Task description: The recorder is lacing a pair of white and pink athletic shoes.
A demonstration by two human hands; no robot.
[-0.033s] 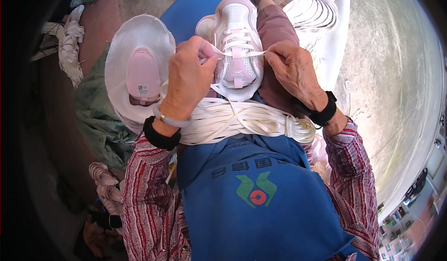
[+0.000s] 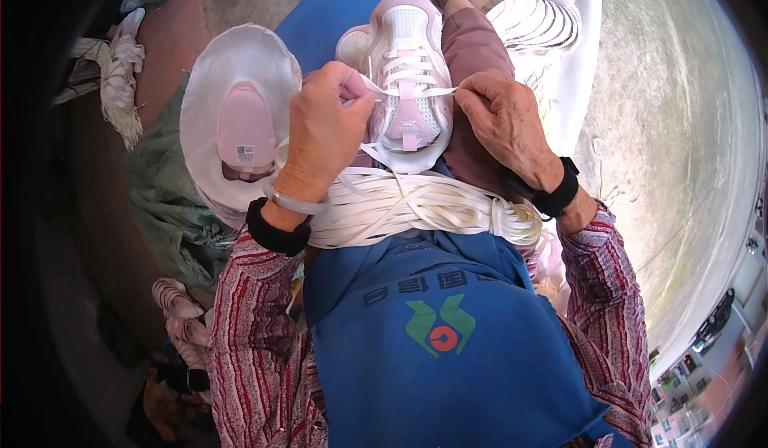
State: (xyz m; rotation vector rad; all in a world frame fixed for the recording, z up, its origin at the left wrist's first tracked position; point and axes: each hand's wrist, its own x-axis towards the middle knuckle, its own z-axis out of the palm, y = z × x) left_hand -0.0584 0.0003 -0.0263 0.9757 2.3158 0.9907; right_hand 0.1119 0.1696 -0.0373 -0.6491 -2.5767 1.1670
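Observation:
A white and pink sneaker upper point(image 2: 408, 40) lies over my lap with its toe pointing away from me. A flat white shoelace point(image 2: 408, 92) runs through its eyelets and stretches straight across the pink tongue point(image 2: 410, 124). To the left of the shoe, my left hand point(image 2: 330, 116) is closed, pinching one side of the lace. On the other side, my right hand point(image 2: 506, 112) pinches the other side between thumb and fingers. A bundle of flat white laces point(image 2: 416, 208) rests across my lap, nearer to me than the shoe.
Another white and pink shoe upper point(image 2: 246, 124), with a pale label, lies to the left. Stacked white shoe parts point(image 2: 536, 12) sit on a white sheet point(image 2: 588, 56) at the far right. Green cloth point(image 2: 172, 200) and more shoe pieces point(image 2: 124, 72) lie at the left. My blue apron point(image 2: 448, 384) covers my lap.

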